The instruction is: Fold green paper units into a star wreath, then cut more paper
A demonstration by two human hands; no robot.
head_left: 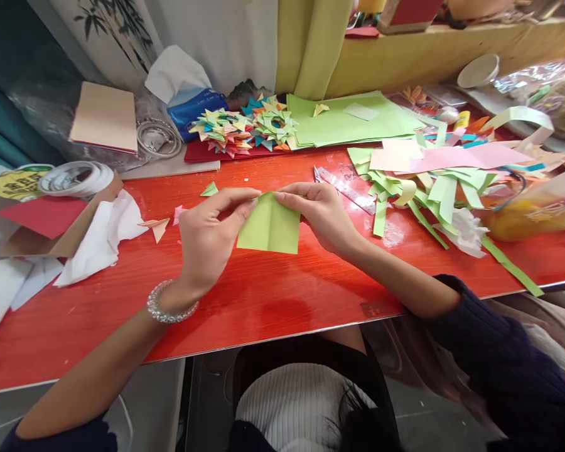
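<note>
A small light green sheet of paper [269, 227] with a crease down its middle is held up above the red table. My left hand [211, 232] pinches its upper left part between thumb and fingers. At its upper right, my right hand [315, 210] grips the edge the same way. The top corners are partly hidden behind my fingers. Just beyond my left hand lies a small folded green piece [209, 189]. Left of that hand are an orange folded piece [156, 228] and a pink one [179, 215].
Cut paper strips [445, 188] pile up on the right, near a clear ruler [347, 189]. Green sheets [348, 119] and folded-paper rings [226, 130] line the back. On the left stand tape rolls [75, 179], crumpled tissue [101, 232] and a blue tissue pack [195, 112].
</note>
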